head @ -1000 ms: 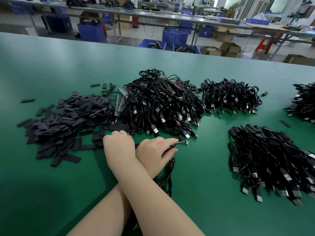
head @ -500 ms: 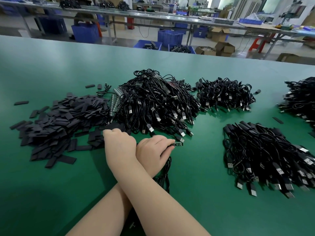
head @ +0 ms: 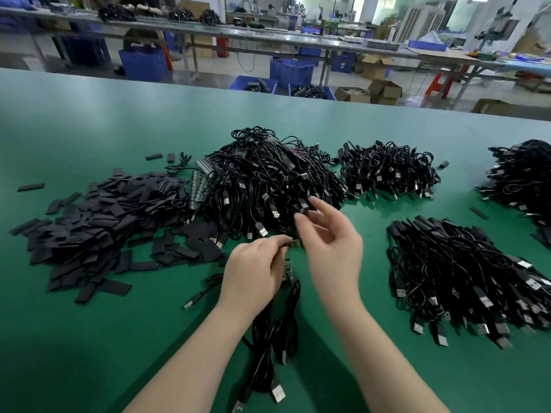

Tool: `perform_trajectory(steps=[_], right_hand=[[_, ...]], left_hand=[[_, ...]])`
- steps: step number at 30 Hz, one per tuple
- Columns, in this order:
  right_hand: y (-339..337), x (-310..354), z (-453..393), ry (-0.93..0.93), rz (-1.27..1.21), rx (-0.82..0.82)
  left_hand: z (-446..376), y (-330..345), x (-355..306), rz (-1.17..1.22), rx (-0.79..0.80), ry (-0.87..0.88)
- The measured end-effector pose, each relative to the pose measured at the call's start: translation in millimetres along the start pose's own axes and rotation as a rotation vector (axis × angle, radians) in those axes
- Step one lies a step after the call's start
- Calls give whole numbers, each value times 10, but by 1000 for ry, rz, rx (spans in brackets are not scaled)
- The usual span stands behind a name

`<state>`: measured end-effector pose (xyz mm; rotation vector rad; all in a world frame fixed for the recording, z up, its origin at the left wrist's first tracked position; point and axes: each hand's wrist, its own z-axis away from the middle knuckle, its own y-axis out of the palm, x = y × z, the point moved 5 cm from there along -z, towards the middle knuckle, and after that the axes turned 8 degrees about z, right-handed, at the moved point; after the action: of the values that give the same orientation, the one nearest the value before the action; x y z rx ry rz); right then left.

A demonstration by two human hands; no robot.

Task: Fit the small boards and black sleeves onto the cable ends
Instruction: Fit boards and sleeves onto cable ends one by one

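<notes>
My left hand (head: 253, 272) grips a bundle of black cables (head: 268, 338) that trails toward me across the green table (head: 89, 338). Its thumb and forefinger pinch one cable end with a small board (head: 294, 242). My right hand (head: 331, 242) hovers just to the right of it, fingers spread and blurred. Its thumb and forefinger pinch a small dark piece that looks like a black sleeve (head: 304, 207). The loose black sleeves lie in a heap (head: 98, 222) on the left. A big pile of cables (head: 268, 180) sits straight ahead, with strips of small boards (head: 199, 186) at its left edge.
More cable piles lie at the right front (head: 465, 272), behind it (head: 390, 171) and at the far right edge (head: 524, 177). Stray sleeves dot the table. Beyond the table's far edge stand benches, blue crates (head: 143, 64) and cardboard boxes.
My right arm has uncrossed from over the left one: the hand left the sleeve heap and swung right and up. My left hand has stayed on the cables.
</notes>
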<state>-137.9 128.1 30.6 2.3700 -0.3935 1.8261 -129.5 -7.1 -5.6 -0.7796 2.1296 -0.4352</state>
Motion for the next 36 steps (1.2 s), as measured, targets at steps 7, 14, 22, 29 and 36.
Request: perform_trajectory(steps=[7,14,22,29,36], right_hand=[[-267,-668,-5,267,-58,-1],[-258,-706,25,256,-134,115],[-244,-666,34,213,-158,141],[-259,-701,32,237,-148,145],[-245,-718,30,237,-139,148]], left_hand=[[17,39,-3,43,52,-65],[22,26,44,125,73,-161],[25,2,11,115,70,-161],[43,-12,-21,114,37,-155],[44,-14,-28,106,33,-104]])
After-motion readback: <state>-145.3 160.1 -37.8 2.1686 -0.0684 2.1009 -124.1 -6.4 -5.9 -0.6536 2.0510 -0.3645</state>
